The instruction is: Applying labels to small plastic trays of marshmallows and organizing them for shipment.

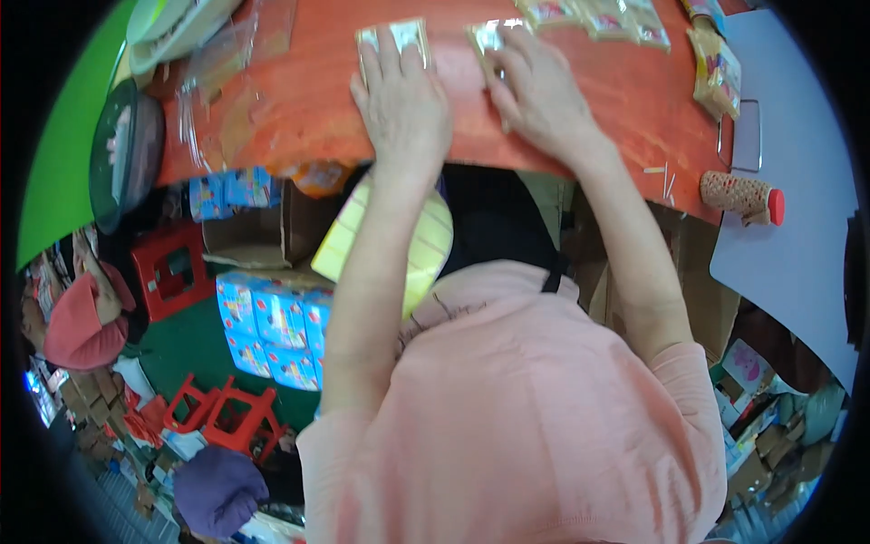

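Note:
My left hand (408,113) lies flat on a small, flat, pale packet (419,38) on the red tabletop, its fingers stretched out over it. To the right, my right hand (544,95) has its bent fingers on the right part of a similar packet (480,38), with the thumb near its lower edge. Its fingertips are partly hidden, but they look closed on the packet. Both packets rest on the table. Several more packets (603,18) lie beyond my right hand.
The red table (299,109) bears a pale basket (181,36), clear plastic bags, more packets (716,77) and a red-capped bottle in a tan mesh sleeve (743,198). A dark basin (127,154) stands at the left. Below are blue packs (276,317), red stools (240,417) and other people.

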Demonstrator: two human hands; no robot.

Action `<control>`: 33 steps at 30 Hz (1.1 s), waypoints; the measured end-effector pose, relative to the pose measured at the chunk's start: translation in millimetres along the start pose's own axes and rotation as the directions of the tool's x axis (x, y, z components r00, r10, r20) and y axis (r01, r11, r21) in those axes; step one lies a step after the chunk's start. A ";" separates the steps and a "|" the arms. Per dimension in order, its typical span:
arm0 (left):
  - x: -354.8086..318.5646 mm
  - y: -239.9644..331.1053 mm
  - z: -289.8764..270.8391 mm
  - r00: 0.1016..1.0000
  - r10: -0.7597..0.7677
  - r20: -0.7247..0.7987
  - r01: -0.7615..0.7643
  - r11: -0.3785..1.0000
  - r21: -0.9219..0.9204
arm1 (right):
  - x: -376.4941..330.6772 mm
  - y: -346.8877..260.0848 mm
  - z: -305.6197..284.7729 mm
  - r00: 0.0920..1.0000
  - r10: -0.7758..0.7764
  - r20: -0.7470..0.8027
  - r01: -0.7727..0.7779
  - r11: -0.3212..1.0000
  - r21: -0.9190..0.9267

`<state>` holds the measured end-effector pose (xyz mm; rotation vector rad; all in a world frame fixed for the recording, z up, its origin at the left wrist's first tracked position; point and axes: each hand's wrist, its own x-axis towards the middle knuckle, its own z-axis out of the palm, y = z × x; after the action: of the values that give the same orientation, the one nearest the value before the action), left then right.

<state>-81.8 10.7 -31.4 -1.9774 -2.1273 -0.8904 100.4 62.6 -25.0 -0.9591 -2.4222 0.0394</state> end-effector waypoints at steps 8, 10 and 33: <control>-19.1 -38.3 -89.1 0.953 -0.129 -0.275 -0.038 0.847 -0.530 | -13.6 -39.2 -52.0 0.982 -0.124 -0.142 0.118 0.992 -0.046; -55.7 -50.9 -110.9 0.928 -0.284 -0.241 0.072 0.773 -0.631 | -40.5 -55.6 -49.4 0.991 -0.079 -0.104 0.108 0.943 0.315; -154.3 -57.5 -35.9 0.613 -0.505 0.608 0.739 0.096 -0.667 | -57.7 -122.0 74.9 0.786 0.296 0.543 -0.594 0.604 0.531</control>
<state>-123.9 -141.0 -91.4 -1.1584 -3.1164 -2.5627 22.4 -53.6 -90.0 -1.2447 -2.0996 1.3606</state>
